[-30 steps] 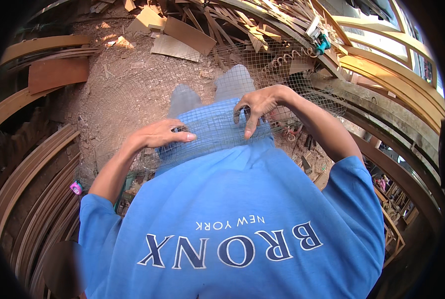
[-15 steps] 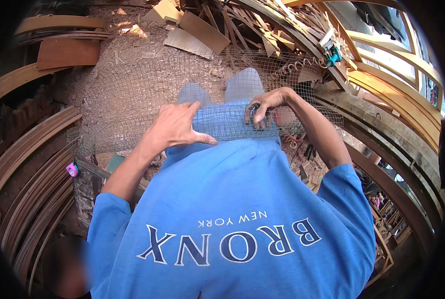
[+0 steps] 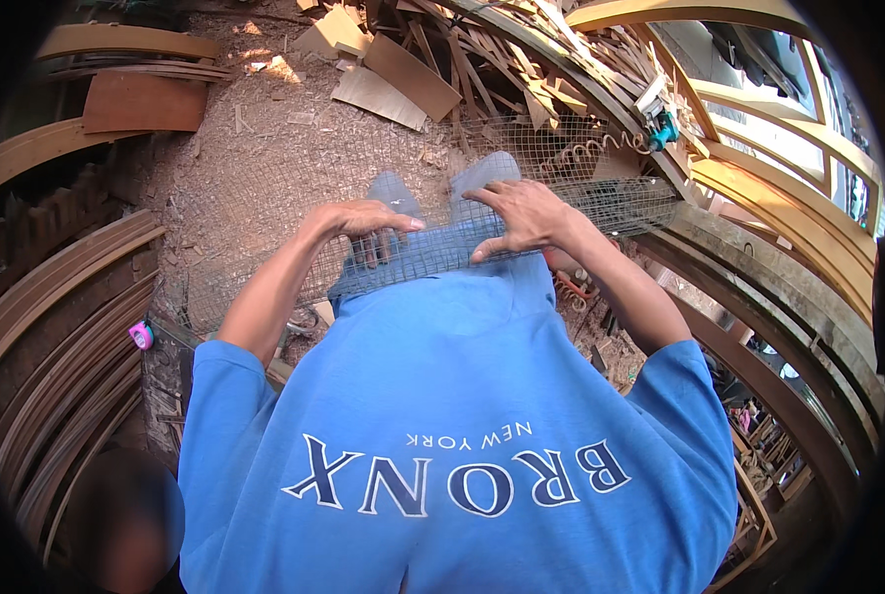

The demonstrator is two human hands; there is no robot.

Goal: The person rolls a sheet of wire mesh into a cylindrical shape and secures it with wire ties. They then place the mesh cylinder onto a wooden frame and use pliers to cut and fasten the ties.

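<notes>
A sheet of grey wire mesh (image 3: pixel 264 198) lies across my knees and spreads out over the sawdust floor. My left hand (image 3: pixel 361 226) rests on its near fold, fingers curled down into the mesh. My right hand (image 3: pixel 523 213) lies on the same fold to the right, with its fingers spread over the top and its thumb hooked at the near edge. Between the hands the fold covers my jeans (image 3: pixel 482 173). My blue shirt (image 3: pixel 452 396) fills the lower half of the view.
Wood offcuts (image 3: pixel 403 74) are piled at the top. Curved wooden strips (image 3: pixel 56 317) run along the left, and curved frames (image 3: pixel 759 188) along the right. A pink tape measure (image 3: pixel 141 335) sits at the left, a teal tool (image 3: pixel 663 129) at the upper right, and part of another person (image 3: pixel 125 515) at the lower left.
My left hand has moved right and now lies curled on the mesh fold. My right hand has uncurled and spread out. The view has tilted slightly.
</notes>
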